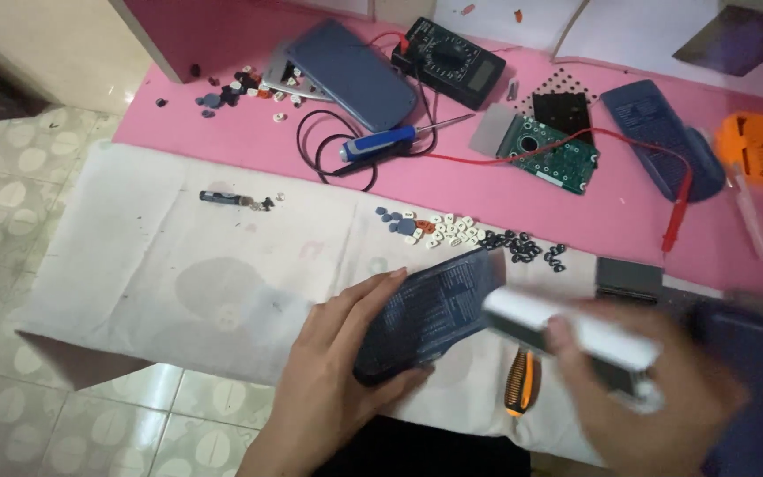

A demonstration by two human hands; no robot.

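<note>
Two hands are at work over the white cloth, and each has something in it: your left hand is closed around the lower end of a dark blue calculator back cover, fingers curled over its left edge and thumb under its near end, while your right hand is clamped on a pale, blurred rectangular part held just beside the cover's upper right corner. The cover lies tilted over the near right part of the cloth, its printed inner face up. Just beyond the cover, on the cloth's far edge, sits a scatter of small white and blue key caps, with a cluster of tiny black pieces to their right. Below the cover, between your hands, an orange and black tool handle rests on the cloth. Well to the left of the cover lies a small dark bit with a few loose screws. Farther from the cover, on the pink table, you have a blue-handled screwdriver lying on a black cable, a grey-blue calculator shell, a black multimeter with a red probe lead, a green circuit board and another dark blue cover. Your right hand and the pale part hide whatever lies on the cloth's right end; a dark blue object shows behind that hand, too blurred to identify.
</note>
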